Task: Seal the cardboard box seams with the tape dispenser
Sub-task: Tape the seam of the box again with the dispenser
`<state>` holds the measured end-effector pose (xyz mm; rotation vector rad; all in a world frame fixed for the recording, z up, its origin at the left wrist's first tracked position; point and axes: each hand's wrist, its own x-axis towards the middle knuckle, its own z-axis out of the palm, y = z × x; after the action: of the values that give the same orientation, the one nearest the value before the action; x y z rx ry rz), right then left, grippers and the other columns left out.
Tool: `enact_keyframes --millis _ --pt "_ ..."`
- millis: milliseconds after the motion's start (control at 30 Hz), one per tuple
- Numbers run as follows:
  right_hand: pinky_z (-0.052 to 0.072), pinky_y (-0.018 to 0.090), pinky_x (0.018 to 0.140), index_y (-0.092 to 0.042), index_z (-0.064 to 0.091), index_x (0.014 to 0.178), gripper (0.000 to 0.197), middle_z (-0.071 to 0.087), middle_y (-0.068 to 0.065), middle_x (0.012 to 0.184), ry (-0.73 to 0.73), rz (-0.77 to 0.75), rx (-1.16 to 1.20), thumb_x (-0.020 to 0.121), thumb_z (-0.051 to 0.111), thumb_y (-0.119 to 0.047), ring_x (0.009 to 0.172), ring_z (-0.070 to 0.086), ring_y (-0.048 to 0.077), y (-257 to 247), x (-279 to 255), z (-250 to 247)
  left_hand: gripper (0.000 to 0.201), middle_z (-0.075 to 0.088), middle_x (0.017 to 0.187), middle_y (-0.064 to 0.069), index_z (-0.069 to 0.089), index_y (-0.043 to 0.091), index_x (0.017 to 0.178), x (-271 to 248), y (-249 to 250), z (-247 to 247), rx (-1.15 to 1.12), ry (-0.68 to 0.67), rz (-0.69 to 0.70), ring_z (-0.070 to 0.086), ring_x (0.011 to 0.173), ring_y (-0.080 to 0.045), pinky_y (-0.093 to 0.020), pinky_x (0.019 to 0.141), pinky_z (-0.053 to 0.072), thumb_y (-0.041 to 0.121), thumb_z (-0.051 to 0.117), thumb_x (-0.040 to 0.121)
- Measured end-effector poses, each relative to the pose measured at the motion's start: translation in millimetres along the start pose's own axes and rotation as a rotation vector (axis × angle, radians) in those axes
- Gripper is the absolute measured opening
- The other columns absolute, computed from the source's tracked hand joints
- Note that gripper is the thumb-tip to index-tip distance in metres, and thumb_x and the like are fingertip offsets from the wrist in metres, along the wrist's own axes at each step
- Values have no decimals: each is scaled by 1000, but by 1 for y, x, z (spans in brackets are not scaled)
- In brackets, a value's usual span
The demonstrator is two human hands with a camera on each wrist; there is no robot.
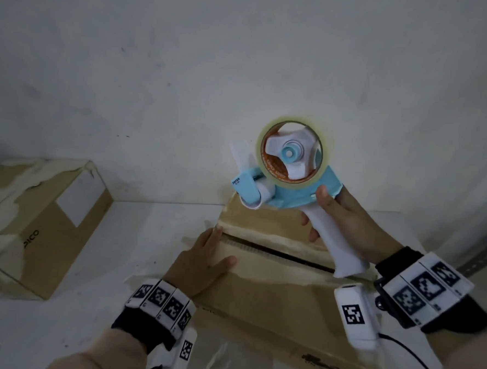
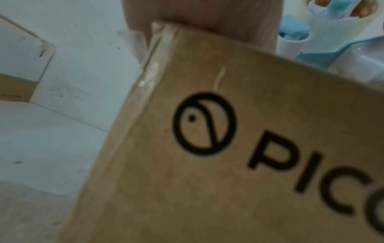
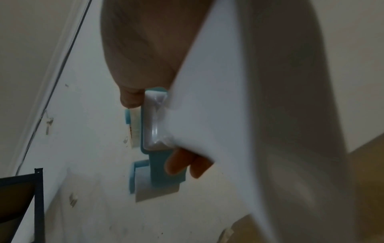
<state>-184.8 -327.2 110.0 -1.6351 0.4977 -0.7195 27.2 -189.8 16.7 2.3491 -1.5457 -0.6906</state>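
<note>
A brown cardboard box (image 1: 274, 306) lies on the white table, its top flaps meeting at a dark open seam (image 1: 278, 253). My left hand (image 1: 203, 256) rests flat on the near flap at the seam's left end, fingers straight. My right hand (image 1: 345, 219) grips the white handle of a blue-and-white tape dispenser (image 1: 288, 173) with a clear tape roll, held in the air above the box's far edge. In the left wrist view the box side (image 2: 207, 164) with its black printed logo fills the frame. In the right wrist view the dispenser handle (image 3: 239, 115) fills most of the frame.
A second cardboard box (image 1: 40, 223) with a white label and torn tape lies at the left of the table. A white wall (image 1: 216, 54) stands close behind. A dark metal shelf frame (image 3: 37, 205) appears in the right wrist view.
</note>
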Motion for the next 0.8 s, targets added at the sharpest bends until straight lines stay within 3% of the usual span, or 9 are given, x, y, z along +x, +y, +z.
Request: enact_keyframes --millis 200,300,367,433,533,600,700,800 --pt "49 24 47 -5 47 114 92 57 14 76 -11 8 22 58 59 -78 53 58 12 0 1 -4 79 8 154 11 -2 31 147 -16 -4 4 29 -44 77 39 130 -18 -33 106 34 63 37 85" --pt "49 24 48 -6 46 112 92 57 10 75 -8 20 -13 58 57 -79 54 58 11 1 -4 -9 89 17 148 12 11 32 143 -22 -3 3 31 -41 64 43 124 -14 -31 99 39 78 34 70" --pt "50 24 48 -5 45 112 93 60 3 74 -10 34 -39 57 57 -80 54 59 9 2 -6 -11 105 10 152 11 13 33 141 -17 0 -1 95 2 72 32 132 -15 -35 103 35 89 20 53" --pt "50 25 49 -5 45 112 94 62 -3 71 -20 45 -56 57 56 -80 55 59 9 3 -8 -12 114 -8 156 11 4 33 146 -4 2 -2 169 24 118 14 142 -14 -39 111 25 89 11 47" --pt "50 25 49 -7 46 111 91 63 -6 69 -31 45 -59 58 56 -80 55 59 9 4 -9 -12 102 -10 157 11 -1 29 148 7 7 -2 197 -59 210 7 145 -13 -37 115 19 83 14 63" --pt "51 26 49 -7 45 112 91 64 -6 70 -33 42 -60 58 56 -80 56 59 9 4 -10 -11 100 -2 157 11 6 27 148 10 7 0 183 -85 211 13 144 -13 -34 116 20 84 22 67" --pt "51 27 49 -6 44 114 91 64 -6 72 -50 36 -70 60 55 -79 58 59 10 5 -10 -10 95 13 155 11 19 25 146 14 7 2 193 -24 192 24 140 -16 -31 112 20 77 16 66" --pt "51 26 50 -8 46 110 88 64 -5 71 -52 22 -67 59 55 -79 57 59 10 4 -11 -8 65 23 150 10 29 22 142 17 10 4 152 44 199 31 135 -16 -27 109 23 58 39 88"
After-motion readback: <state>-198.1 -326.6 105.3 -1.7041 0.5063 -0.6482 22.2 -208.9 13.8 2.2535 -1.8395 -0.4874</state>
